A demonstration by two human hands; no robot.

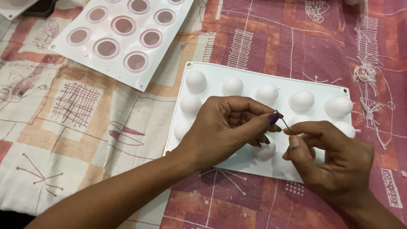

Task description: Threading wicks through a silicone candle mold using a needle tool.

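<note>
Two hands [229, 127] [335, 157] pinching one needle [283, 121] over two white moulds [254, 161] [123, 29].

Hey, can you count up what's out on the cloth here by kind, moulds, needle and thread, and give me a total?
White silicone moulds: 3 (dome-side-up mould, cavity-side-up mould, partial mould at the top-left corner)
Needle held between the hands: 1
Loose bundles of white thread: 1
Total: 5

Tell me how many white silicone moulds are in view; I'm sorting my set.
3. One, dome side up, lies under both hands. A second, cavities up, sits at top centre-left. A third's corner shows at the top left edge. More may lie outside the frame.
</note>
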